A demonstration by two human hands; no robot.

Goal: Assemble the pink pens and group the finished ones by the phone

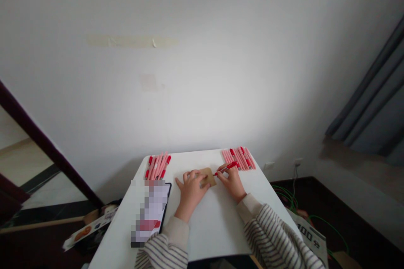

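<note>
- Right hand [232, 180]: grasping a slim red pen [232, 165], tip at the card's [208, 172] right edge.
- Left hand [191, 189]: unclenched, fingers spread over the card, flat and brown, toward the white desk's [208, 231] far edge.
- Left pens [157, 166]: slender, pink and red, far-left corner.
- Right pens [241, 160]: similar, side by side, far-right corner.
- Device [153, 210]: black-rimmed, pixelated, left edge.

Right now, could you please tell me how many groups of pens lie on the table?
2: the left pen group near the table's far left corner; the right pen group near its far right corner.
</note>
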